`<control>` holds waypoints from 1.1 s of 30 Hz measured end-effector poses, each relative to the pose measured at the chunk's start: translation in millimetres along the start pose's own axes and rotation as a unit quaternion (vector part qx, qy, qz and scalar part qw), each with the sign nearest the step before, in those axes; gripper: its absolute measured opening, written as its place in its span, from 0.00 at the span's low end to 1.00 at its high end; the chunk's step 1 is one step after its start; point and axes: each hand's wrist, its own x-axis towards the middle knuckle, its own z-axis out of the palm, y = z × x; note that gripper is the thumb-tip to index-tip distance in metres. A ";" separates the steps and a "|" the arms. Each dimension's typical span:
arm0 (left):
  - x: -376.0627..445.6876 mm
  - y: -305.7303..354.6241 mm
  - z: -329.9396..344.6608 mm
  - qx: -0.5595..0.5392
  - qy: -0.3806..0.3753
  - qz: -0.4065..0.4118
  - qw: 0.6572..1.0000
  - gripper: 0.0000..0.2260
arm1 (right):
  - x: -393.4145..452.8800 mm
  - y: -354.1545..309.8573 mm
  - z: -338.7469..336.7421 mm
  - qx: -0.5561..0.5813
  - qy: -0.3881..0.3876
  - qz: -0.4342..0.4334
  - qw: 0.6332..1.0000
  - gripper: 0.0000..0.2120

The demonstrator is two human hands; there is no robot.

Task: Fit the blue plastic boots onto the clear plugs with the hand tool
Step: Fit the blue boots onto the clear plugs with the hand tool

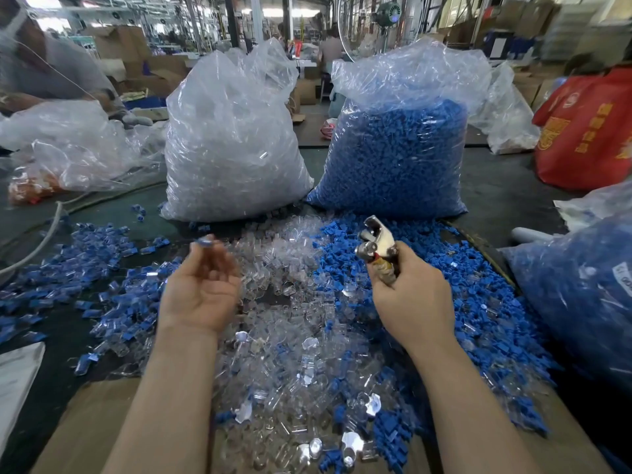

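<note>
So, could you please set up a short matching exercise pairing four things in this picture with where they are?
Things:
1. hand tool
2. bag of clear plugs
3. bag of blue boots
4. red bag

Places:
A. far right of the table
B. standing behind the loose pile, on the left
C. gripped in the right hand
D. standing behind the loose pile, on the right

Pairs: 1-C, 2-B, 3-D, 4-A
</note>
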 end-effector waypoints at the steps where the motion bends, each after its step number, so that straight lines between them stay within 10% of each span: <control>1: 1.1 7.1 -3.3 -0.051 0.021 0.005 0.998 0.06 | 0.7 1.6 -0.7 -0.008 0.014 0.014 1.000 0.09; 10: 6.2 41.0 -16.8 -0.254 0.088 0.083 0.960 0.18 | 7.5 15.5 -6.1 -0.127 0.017 0.113 0.985 0.13; 16: 0.3 22.3 -6.0 0.191 -0.001 0.072 0.979 0.10 | 4.5 14.8 2.1 -0.224 -0.095 0.085 0.966 0.10; 21: -12.7 -14.4 9.4 0.655 -0.086 0.113 0.742 0.02 | 2.3 11.4 4.3 -0.253 -0.104 0.070 0.959 0.06; 26: -13.1 -45.0 5.9 0.852 -0.145 0.106 0.492 0.07 | 1.7 13.0 3.9 -0.240 -0.124 0.077 0.960 0.08; 33: -14.6 -49.7 3.6 0.877 -0.139 0.108 0.447 0.10 | 1.8 11.4 4.1 -0.244 -0.115 0.070 0.960 0.06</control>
